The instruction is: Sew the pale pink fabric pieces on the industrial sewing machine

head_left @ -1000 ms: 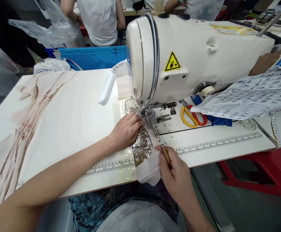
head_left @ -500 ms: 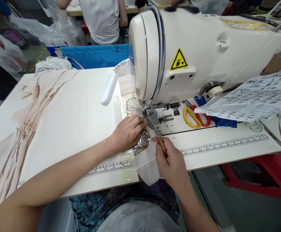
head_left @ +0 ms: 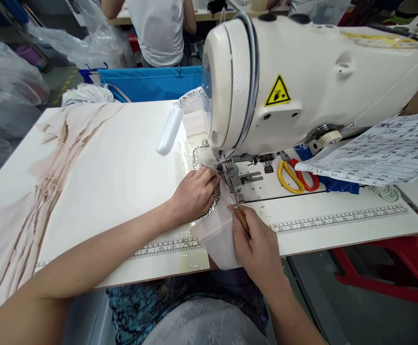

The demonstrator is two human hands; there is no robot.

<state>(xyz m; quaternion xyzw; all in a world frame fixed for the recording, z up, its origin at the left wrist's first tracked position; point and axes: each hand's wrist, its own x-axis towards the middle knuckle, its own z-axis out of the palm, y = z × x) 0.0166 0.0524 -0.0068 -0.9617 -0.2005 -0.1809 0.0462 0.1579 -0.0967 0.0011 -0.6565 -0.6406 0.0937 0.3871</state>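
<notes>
A white sewing machine stands on the white table. My left hand lies on a pale pink piece of fabric, its curled fingertips pressing the cloth just left of the presser foot. My right hand is closed round a wooden-handled metal awl. The awl's thin tip points up along the fabric toward the presser foot. The fabric hangs over the table's front edge. A crinkled shiny patch shows under my left hand.
Yellow-and-red scissors lie on the machine bed to the right. A printed paper sheet overhangs at the right. Pink fabric pieces are piled at the table's left. A blue bin and a person in a white shirt are behind.
The fabric has fed forward toward the needle, covering more of the shiny patch. My right hand with the awl moved up closer to the presser foot. My left hand stayed pressed on the cloth.
</notes>
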